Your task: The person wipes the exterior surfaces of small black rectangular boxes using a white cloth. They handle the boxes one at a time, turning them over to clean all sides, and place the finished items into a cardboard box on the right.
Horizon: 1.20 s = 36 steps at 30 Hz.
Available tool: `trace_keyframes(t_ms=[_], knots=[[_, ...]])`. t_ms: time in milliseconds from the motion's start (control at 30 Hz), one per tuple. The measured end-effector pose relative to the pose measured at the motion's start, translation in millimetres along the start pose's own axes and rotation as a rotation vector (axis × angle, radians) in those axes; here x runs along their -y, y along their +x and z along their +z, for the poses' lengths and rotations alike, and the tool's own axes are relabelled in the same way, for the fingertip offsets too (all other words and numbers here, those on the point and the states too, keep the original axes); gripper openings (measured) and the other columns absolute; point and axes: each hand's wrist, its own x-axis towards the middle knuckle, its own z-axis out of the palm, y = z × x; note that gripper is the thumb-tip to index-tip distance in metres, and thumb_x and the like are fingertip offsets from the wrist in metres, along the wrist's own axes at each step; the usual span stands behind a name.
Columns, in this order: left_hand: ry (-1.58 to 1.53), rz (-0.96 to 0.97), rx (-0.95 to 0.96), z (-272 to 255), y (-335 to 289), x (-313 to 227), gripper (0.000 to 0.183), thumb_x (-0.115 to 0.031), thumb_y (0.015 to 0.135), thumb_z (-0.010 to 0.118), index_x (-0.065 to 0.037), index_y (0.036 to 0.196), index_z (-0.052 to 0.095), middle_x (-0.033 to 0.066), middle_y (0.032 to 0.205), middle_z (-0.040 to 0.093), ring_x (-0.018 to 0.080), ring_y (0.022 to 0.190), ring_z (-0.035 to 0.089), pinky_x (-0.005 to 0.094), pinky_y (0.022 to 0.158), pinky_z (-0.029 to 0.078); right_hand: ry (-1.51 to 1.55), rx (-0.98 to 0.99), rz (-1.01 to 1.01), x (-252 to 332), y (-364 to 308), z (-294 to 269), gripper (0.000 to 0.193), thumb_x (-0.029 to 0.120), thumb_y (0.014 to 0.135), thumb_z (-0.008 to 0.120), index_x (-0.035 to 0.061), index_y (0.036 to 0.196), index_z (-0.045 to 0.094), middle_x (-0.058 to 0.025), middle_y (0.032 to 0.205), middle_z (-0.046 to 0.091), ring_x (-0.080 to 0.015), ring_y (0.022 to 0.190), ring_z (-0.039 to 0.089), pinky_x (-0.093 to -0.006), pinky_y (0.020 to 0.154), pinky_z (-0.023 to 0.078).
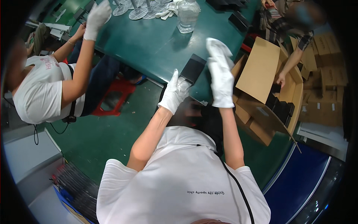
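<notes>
L hand (174,93), white glove, grip closed on lower end of a flat black slab (192,68), which tilts up over the near edge of the green table (149,44). R hand (220,72), gloved too, fingers flat and spread, holding nothing, just beside the slab's right side. Clear bottle (187,15) stands further back on table. Open carton (276,93) at right holds black items.

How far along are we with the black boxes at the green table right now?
Done: several black boxes already sit inside the open cardboard carton. In hand: the left hand grips a flat black box at the green table edge, while the right hand hovers open beside it, not clearly touching. Left: more black items lie further up the table, and the carton has room.
</notes>
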Motion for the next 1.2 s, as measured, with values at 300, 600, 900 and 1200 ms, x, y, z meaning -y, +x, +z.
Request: trace_keyframes(t_ms=[300,600,900,1200], knots=[[-0.111,0.028,0.485,-37,21,-3,0.044,-0.037,0.106,0.043,-0.006,0.135,0.052,0.0108,0.136,0.06,0.017,0.125,0.056,0.0337,0.11,0.041,0.054,0.376,0.093,9,-82,28,0.044,0.011,0.083,0.07,0.0067,0.126,0.066,-0.0128,0.128,0.065,-0.0296,0.131,0.053,-0.0427,0.11,0.04],[-0.249,0.068,0.268,-9,12,-71,0.037,-0.038,0.107,0.043,-0.009,0.086,0.054,0.0003,0.073,0.051,0.0087,0.058,0.045,0.0243,0.054,0.038,0.449,0.177,0.536,-65,-157,-27,0.03,0.022,0.095,0.058,0.0012,0.117,0.062,-0.0118,0.102,0.069,-0.0278,0.094,0.067,-0.0374,0.081,0.054],[0.156,0.41,0.034,-30,37,-29,0.045,-0.04,0.103,0.054,-0.003,0.129,0.056,-0.0009,0.082,0.06,0.0056,0.067,0.056,0.0199,0.061,0.047,0.9,0.004,0.907,-60,-161,-27,0.035,0.035,0.104,0.051,0.0049,0.116,0.066,-0.0113,0.102,0.07,-0.0188,0.089,0.067,-0.0344,0.076,0.052],[2.196,1.385,0.598,144,128,30,0.037,-0.008,0.092,0.057,-0.007,0.128,0.064,0.0034,0.112,0.066,0.0238,0.099,0.063,0.032,0.082,0.05,0.388,0.004,0.534,-81,-191,-30,0.04,0.037,0.098,0.053,0.0019,0.114,0.063,-0.0081,0.093,0.067,-0.0187,0.084,0.063,-0.0338,0.073,0.051]])
